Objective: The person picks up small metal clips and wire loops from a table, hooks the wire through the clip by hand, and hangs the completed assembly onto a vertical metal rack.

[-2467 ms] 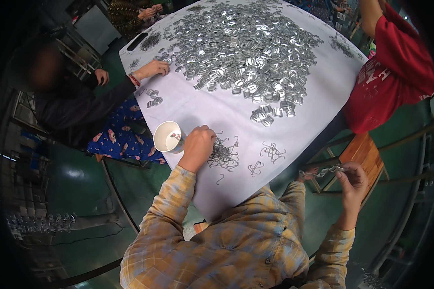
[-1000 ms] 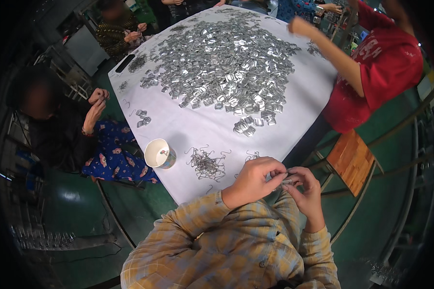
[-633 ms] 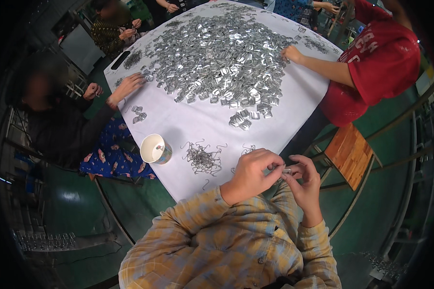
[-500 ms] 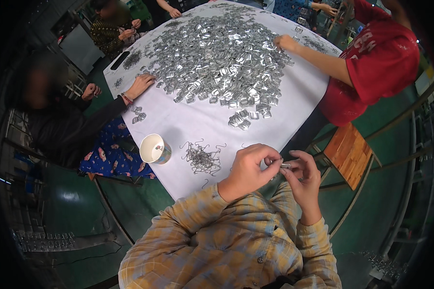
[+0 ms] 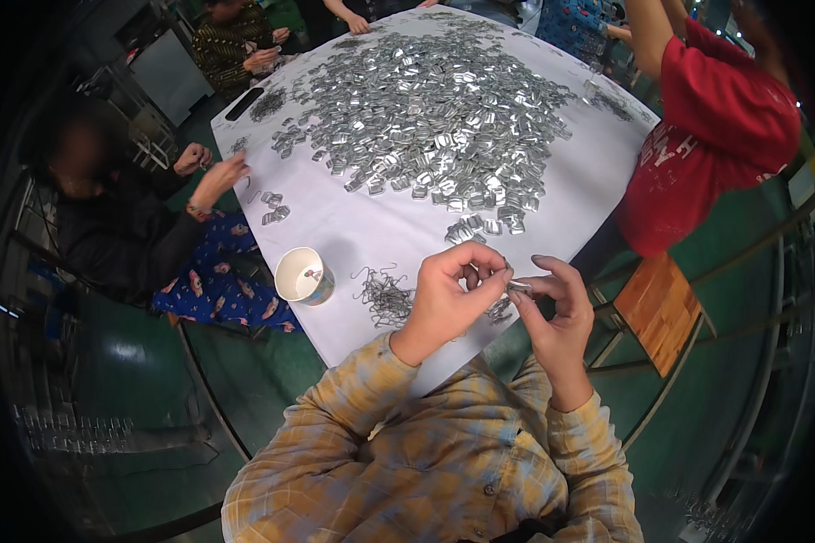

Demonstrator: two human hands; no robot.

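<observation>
My left hand (image 5: 453, 299) and my right hand (image 5: 557, 317) meet over the near right edge of the white-covered table (image 5: 362, 217). Between their fingertips is a small shiny metal piece (image 5: 520, 286); its exact kind is too small to make out. The right thumb and fingers pinch its right end. The left thumb and forefinger close at its other end, and whatever else they grip is hidden. Just left of my left hand lies a tangle of thin bent wire hooks (image 5: 385, 297), partly covered by that hand.
A large heap of flat silvery metal pieces (image 5: 426, 118) covers the table's middle. A paper cup (image 5: 304, 276) stands near the left edge. A person in dark clothes sits left; one in a red shirt (image 5: 715, 136) is at right, near a wooden stool (image 5: 656, 312).
My hands have shifted slightly up and left, still together on the metal piece. The left co-worker's hand has drawn back from the heap. The red-shirted person's arm has risen off the table.
</observation>
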